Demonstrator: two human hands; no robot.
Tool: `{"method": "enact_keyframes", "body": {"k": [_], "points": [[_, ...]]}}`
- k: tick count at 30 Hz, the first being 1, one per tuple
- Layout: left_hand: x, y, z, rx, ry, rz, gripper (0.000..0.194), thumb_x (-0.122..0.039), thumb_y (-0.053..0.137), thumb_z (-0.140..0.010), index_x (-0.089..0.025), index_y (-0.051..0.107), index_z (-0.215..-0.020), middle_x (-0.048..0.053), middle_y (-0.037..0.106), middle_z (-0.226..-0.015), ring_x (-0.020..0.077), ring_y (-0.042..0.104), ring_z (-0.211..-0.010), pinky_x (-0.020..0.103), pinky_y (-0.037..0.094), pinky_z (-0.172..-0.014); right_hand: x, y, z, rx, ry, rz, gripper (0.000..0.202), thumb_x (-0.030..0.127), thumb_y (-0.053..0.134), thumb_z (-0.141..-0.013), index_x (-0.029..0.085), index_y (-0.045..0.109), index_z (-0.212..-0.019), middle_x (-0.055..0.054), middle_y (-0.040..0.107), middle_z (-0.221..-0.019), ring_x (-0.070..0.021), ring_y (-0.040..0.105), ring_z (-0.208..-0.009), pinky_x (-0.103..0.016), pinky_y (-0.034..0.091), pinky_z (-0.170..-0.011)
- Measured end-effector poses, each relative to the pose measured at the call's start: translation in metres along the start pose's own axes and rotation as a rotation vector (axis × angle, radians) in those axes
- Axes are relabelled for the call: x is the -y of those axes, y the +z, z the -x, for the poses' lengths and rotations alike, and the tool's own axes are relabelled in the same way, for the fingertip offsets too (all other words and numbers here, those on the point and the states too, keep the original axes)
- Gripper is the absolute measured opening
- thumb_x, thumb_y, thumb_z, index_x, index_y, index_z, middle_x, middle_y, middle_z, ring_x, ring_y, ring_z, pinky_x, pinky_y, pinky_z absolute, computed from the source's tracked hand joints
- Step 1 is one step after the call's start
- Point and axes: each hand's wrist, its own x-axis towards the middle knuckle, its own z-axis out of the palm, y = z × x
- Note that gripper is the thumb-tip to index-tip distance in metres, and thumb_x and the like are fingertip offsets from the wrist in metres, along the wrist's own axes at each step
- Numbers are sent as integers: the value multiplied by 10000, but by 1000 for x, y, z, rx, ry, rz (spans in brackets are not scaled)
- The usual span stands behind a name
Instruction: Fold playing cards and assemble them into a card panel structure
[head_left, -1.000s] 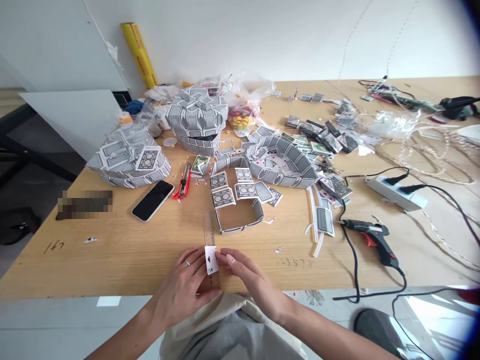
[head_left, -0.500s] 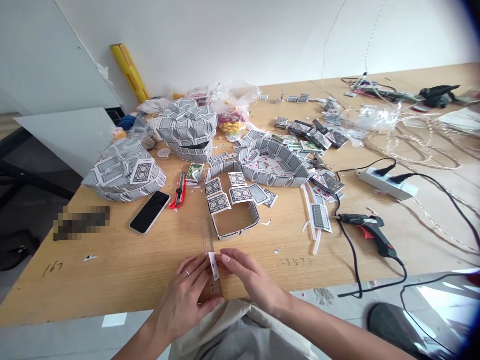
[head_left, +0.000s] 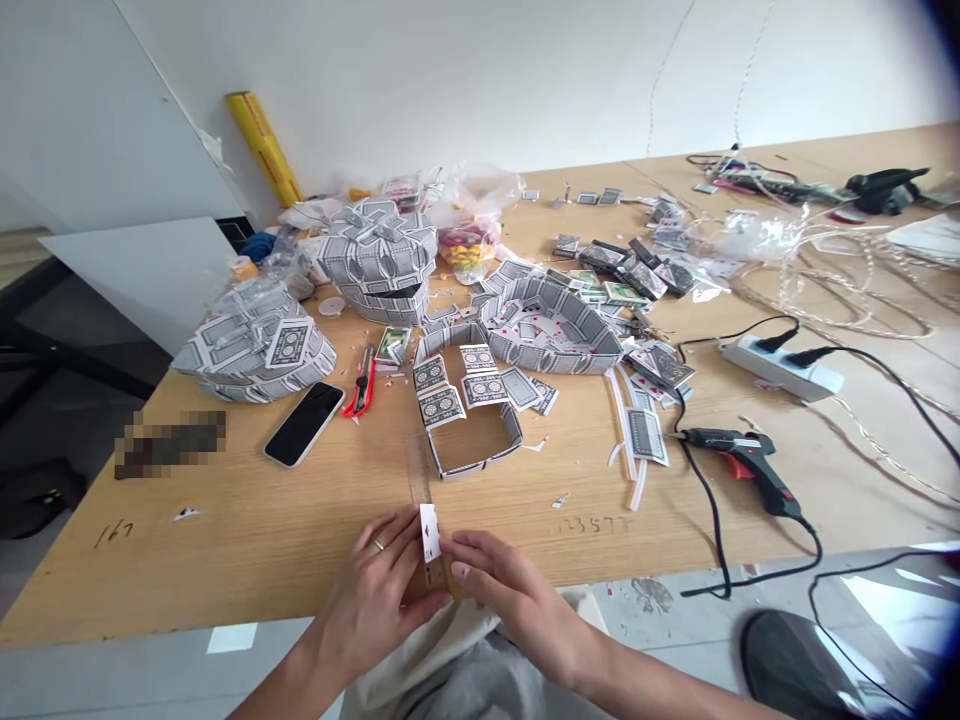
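A narrow white card piece (head_left: 429,532) with black marks lies over a clear ruler (head_left: 419,477) near the table's front edge. My left hand (head_left: 386,572) rests at their left side, fingers spread, fingertips touching the card's left edge and pressing on the ruler. On the right side, my right hand (head_left: 499,578) has its fingers stretched out, with fingertips beside the card and the ruler. Just beyond stands an open frame made of playing cards (head_left: 480,462), with patterned cards folded over its middle.
A phone (head_left: 305,425) and red cutter (head_left: 361,383) lie left. Card-built boxes (head_left: 375,255) and a card-walled tray (head_left: 555,350) stand behind. At right are a glue gun (head_left: 742,465), its cable and a power strip (head_left: 784,368).
My right hand has moved slightly down and toward me along the card. More of the card's face shows. The whole view has shifted slightly.
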Motion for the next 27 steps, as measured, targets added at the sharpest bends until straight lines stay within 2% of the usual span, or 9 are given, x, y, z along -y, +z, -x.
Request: {"method": "enact_keyframes", "body": {"k": [5, 7, 10, 13, 16, 19, 23, 24, 27], "points": [[1, 0, 1, 17, -2, -36, 591, -495, 700, -1024, -139, 584, -1482, 171, 710, -1463, 345, 675, -1365, 524, 560, -1119, -6, -7, 5, 0, 36, 63, 669, 709, 763, -896, 202, 681, -1325, -142, 770, -1341, -359, 672, -1327, -450, 545, -1033], [-1, -2, 0, 27, -17, -28, 577, -480, 695, -1022, -151, 588, -1484, 183, 679, -1504, 351, 657, -1394, 529, 563, -1134, -6, -13, 4, -13, 7, 181, 682, 680, 750, -914, 196, 641, -1382, -151, 794, -1267, -348, 723, -1209, -447, 569, -954], [-7, -4, -1, 39, -57, 18, 565, -449, 690, -1015, -167, 583, -1492, 189, 648, -1538, 351, 633, -1426, 530, 564, -1154, -2, -18, -2, -43, -157, 464, 672, 519, 771, -929, 220, 546, -1486, -150, 779, -1281, -309, 742, -1074, -443, 575, -903], [-13, -8, -2, 5, -118, 57, 617, -473, 702, -1002, -171, 558, -1521, 194, 624, -1557, 345, 635, -1414, 499, 591, -1129, 3, -17, -11, -85, -290, 646, 778, 351, 796, -883, 280, 453, -1578, -135, 707, -1409, -299, 715, -1120, -437, 571, -915], [-5, -19, -6, -76, -149, 35, 582, -463, 692, -1014, -180, 566, -1507, 189, 623, -1551, 334, 660, -1366, 465, 613, -1081, 3, -14, -20, -112, -326, 724, 836, 249, 783, -864, 300, 424, -1617, -105, 719, -1335, -296, 706, -1146, -446, 547, -998], [31, -46, -20, -211, -184, -99, 408, -353, 648, -1050, -224, 617, -1436, 149, 668, -1496, 313, 677, -1332, 469, 577, -1102, 2, -14, -26, -99, -341, 735, 840, 160, 755, -840, 294, 444, -1608, -87, 724, -1288, -283, 710, -1121, -432, 534, -1034], [107, -97, -51, -392, -275, -340, 263, -274, 560, -1080, -219, 695, -1299, 137, 736, -1372, 317, 705, -1269, 500, 525, -1117, 3, -15, -24, -96, -340, 732, 862, 130, 749, -814, 286, 444, -1605, -89, 719, -1298, -291, 701, -1146, -430, 525, -1063], [126, -109, -58, -403, -304, -388, 269, -272, 542, -1081, -207, 710, -1280, 142, 745, -1351, 329, 709, -1251, 509, 522, -1101, 2, -16, -23, -99, -342, 731, 860, 138, 752, -816, 284, 442, -1605, -93, 717, -1308, -294, 698, -1157, -433, 526, -1066], [172, -130, -74, -305, -343, -494, 319, -274, 511, -1078, -166, 728, -1285, 166, 749, -1360, 356, 692, -1263, 530, 486, -1105, 0, -18, -18, -97, -362, 708, 820, 165, 750, -841, 286, 443, -1593, -104, 698, -1371, -295, 688, -1195, -429, 541, -1051]]}}
